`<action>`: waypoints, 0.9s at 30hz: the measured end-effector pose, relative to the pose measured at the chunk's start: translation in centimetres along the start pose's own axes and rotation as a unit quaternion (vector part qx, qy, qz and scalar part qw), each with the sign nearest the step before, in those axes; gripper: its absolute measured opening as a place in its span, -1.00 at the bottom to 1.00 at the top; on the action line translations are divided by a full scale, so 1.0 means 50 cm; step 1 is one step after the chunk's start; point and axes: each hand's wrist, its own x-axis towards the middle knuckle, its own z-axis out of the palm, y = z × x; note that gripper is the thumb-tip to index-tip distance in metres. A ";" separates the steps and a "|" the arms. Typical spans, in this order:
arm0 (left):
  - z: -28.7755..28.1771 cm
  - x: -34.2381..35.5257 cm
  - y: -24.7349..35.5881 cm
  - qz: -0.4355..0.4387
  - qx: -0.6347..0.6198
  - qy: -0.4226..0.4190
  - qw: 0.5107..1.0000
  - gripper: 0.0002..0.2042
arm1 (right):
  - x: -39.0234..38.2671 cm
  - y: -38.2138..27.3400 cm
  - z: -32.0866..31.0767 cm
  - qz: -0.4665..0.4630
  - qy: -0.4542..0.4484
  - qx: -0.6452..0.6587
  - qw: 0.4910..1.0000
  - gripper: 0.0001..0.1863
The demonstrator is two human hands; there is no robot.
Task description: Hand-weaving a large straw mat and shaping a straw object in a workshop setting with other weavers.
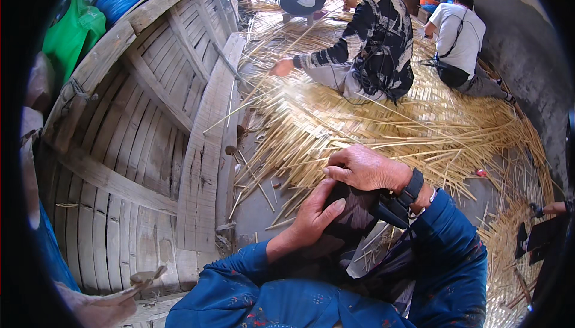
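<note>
My hands meet in front of me over a dark patterned cloth on my lap. My left hand (312, 213) rests on this cloth with its fingers extended and thumb apart, holding nothing that I can see. Its fingertips reach up beside the right hand's fingers. My right hand (369, 170), with a black band (412, 188) at the wrist, is bent downward with curled fingers. Whatever lies under those fingers is hidden. Just beyond my hands, a woven mat of split yellow strips (335, 123) spreads over the floor, its loose strip ends pointing toward me.
A curved wooden plank structure (144, 118) fills the left side, with a green bag (73, 28) at its rim. A person in a black patterned top (383, 34) sits on the mat. Others in white shirts crouch farther back. A grey wall (521, 46) bounds the right.
</note>
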 end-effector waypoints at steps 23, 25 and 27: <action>-0.006 0.015 -0.008 -0.011 0.004 -0.008 1.000 -0.41 | 0.008 0.008 -0.008 -0.012 0.021 0.003 1.000 -0.62; -0.006 0.017 -0.003 -0.007 0.009 -0.008 1.000 -0.41 | 0.007 0.007 -0.010 -0.008 0.016 -0.001 1.000 -0.62; -0.005 0.016 -0.004 -0.007 0.008 -0.005 1.000 -0.41 | 0.007 0.006 -0.011 -0.006 0.012 -0.004 1.000 -0.62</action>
